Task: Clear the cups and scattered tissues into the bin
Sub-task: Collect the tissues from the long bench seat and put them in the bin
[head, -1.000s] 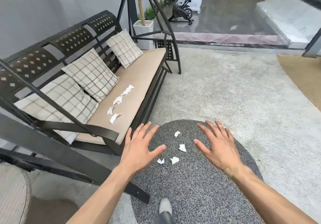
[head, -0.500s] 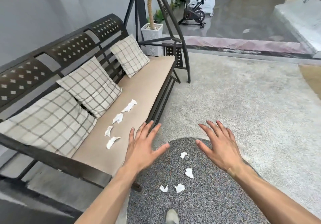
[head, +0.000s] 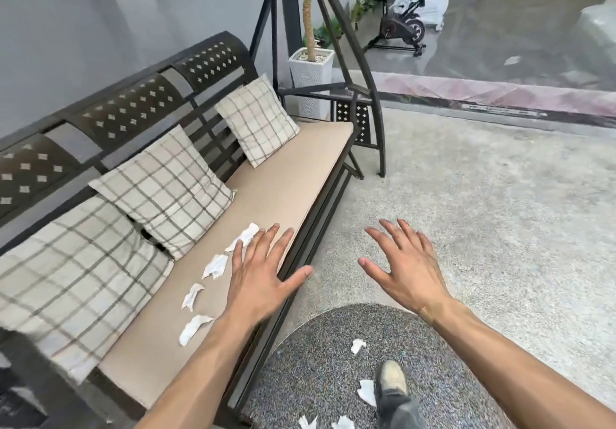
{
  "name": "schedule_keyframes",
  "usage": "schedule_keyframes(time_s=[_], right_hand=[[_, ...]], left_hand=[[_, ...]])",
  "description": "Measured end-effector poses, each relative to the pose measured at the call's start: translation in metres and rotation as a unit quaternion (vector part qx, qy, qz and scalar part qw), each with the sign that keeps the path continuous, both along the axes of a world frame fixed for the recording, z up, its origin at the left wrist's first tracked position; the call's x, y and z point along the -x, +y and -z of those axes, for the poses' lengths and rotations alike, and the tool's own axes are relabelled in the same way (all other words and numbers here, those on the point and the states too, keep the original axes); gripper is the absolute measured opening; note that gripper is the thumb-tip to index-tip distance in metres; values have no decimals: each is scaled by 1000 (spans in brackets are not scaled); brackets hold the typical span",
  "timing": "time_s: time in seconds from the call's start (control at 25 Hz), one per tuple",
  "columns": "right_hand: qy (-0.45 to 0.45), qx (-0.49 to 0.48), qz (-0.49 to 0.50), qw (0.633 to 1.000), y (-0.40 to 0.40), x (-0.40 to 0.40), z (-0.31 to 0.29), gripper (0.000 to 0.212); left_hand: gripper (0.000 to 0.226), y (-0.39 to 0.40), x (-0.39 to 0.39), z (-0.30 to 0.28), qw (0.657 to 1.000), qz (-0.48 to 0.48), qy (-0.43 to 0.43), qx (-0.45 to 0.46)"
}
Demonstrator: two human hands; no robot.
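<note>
Head view shows both hands empty with fingers spread: the left hand (head: 263, 282) hovers over the front edge of the bench (head: 300, 175), the right hand (head: 405, 267) over the floor. Four tissue scraps (head: 216, 266) lie in a line on the seat, just left of the left grip; more tissues (head: 357, 346) sit on the round mat (head: 316, 362). Best gather the seat scraps with one sweep toward the front edge, pinching them together. No cups or bin are visible.

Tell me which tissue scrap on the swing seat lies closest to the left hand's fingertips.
The farthest scrap in the row, right beside the left hand fingertips. The other three scraps lie nearer the camera, alongside the palm and wrist.
</note>
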State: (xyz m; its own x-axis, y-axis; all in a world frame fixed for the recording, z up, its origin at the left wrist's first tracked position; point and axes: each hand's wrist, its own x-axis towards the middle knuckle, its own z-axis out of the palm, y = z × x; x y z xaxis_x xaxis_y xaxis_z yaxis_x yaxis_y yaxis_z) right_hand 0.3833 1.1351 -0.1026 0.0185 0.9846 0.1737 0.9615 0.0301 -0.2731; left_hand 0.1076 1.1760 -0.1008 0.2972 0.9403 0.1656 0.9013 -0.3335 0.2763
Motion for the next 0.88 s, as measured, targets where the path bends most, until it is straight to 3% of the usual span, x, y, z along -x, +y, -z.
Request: schedule_keyframes(time_s=[0.44,0.88], right_hand=[[-8,-10,-170,985,192,-80,-20,65],[2,6,-371,929,281,31,-5,63]], left_hand=[[80,111,-87,-10,988,-153,-23,-15],[77,101,-13,0,937,-350,-7,-15]])
